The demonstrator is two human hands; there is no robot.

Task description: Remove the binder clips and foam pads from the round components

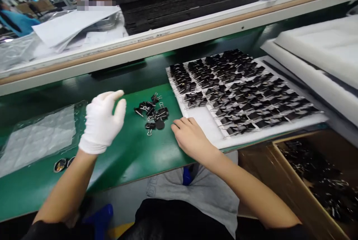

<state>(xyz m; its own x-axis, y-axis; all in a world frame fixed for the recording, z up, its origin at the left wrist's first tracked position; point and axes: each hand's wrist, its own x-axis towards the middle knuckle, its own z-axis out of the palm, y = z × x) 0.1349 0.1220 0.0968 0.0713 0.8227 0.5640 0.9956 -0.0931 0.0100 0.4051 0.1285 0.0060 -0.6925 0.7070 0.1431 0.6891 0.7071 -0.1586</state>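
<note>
Green bench (151, 154): left grip (102, 122) parted, looks empty, right grip (190, 135) can't tell; careless sideways sweep could scatter loose clips (162, 113).

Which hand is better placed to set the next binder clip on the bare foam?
Probably the right hand: it is beside the bare part of the white foam board, while the gloved left hand is farther away, across the loose binder clips.
</note>
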